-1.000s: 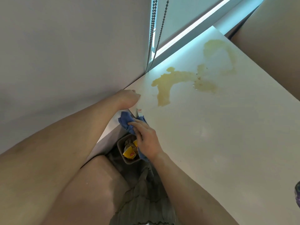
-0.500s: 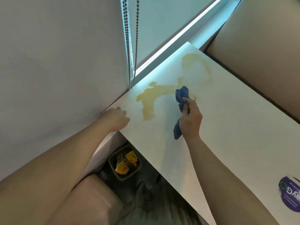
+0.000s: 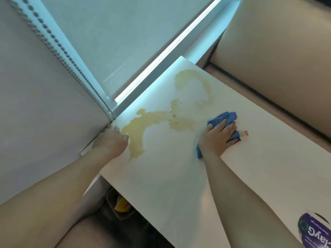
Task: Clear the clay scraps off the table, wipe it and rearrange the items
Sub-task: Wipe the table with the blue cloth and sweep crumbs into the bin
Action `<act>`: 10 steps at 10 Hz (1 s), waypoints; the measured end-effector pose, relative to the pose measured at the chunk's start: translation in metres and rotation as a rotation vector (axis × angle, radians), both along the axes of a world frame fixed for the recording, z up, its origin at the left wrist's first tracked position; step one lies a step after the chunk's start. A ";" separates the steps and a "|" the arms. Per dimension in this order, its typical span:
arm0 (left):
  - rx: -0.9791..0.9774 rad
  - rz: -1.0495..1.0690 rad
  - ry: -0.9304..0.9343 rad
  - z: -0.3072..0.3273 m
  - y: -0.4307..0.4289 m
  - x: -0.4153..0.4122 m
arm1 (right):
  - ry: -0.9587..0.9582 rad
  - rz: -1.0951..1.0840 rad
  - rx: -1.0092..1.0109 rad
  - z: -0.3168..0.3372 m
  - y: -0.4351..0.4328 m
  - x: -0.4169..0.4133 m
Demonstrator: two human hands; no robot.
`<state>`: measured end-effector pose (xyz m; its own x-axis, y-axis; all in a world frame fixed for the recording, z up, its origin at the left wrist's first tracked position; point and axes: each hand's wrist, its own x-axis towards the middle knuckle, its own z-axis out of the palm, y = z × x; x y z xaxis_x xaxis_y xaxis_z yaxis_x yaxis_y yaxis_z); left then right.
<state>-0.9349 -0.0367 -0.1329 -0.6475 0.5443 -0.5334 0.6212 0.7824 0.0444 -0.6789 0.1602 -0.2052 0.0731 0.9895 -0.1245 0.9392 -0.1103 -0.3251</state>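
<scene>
Right hand [image 3: 217,138] flat on blue cloth [image 3: 224,116], left hand [image 3: 111,142] loosely curled at table [image 3: 170,176] corner

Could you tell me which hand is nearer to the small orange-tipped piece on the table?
Right. The right hand presses the blue cloth just beside the orange-tipped piece; the left hand rests at the table edge by the wall, beyond the yellow stain.

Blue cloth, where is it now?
Head view, right of centre: the blue cloth lies on the table under the right hand, right of the yellow stain.
</scene>
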 end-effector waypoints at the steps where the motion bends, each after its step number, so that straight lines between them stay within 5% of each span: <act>1: -0.022 0.019 0.030 0.001 0.014 -0.001 | -0.022 -0.025 0.004 -0.001 0.031 -0.018; 2: -0.179 -0.135 0.038 0.010 0.020 0.006 | -0.041 0.002 0.021 -0.002 0.063 -0.034; 6: -0.159 -0.162 0.175 -0.024 0.018 0.010 | -0.029 0.256 0.105 -0.008 0.163 -0.112; 10: -0.285 -0.212 0.235 -0.031 0.024 0.005 | 0.044 0.867 0.095 -0.017 0.195 -0.156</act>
<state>-0.9298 -0.0127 -0.1641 -0.6595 0.5302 -0.5328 0.7367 0.5969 -0.3178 -0.8353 0.3554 -0.2218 -0.7133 0.7005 -0.0232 0.6657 0.6669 -0.3347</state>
